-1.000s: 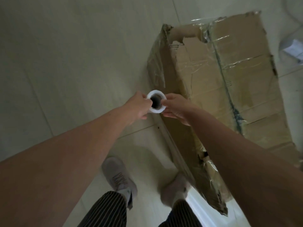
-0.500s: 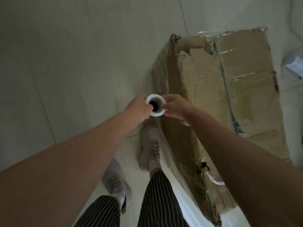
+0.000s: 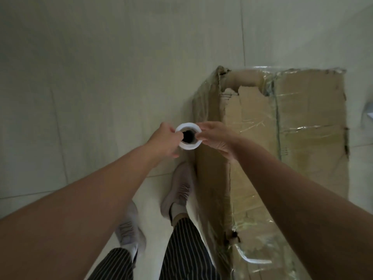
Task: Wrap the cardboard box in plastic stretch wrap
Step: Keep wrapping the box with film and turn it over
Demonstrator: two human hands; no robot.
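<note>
A tall, worn cardboard box (image 3: 306, 126) stands on the floor at the right, its top and sides covered with shiny plastic film. I hold a white roll of stretch wrap (image 3: 188, 146) upright at the box's left edge, seen end-on with its dark core facing me. My left hand (image 3: 163, 138) grips the roll from the left with a thumb at the core. My right hand (image 3: 217, 136) pinches the roll's rim from the right. A sheet of film seems to run from the roll down along the box's left side.
The floor is pale tile (image 3: 80, 87) with free room to the left and ahead. My feet in light shoes (image 3: 181, 186) and striped trouser legs (image 3: 185, 251) stand close to the box's left side. A white object (image 3: 368, 112) lies at the right edge.
I have stepped forward along the box's left side, one foot moving ahead. The box now sits lower and further right in view. Both hands stay on the roll.
</note>
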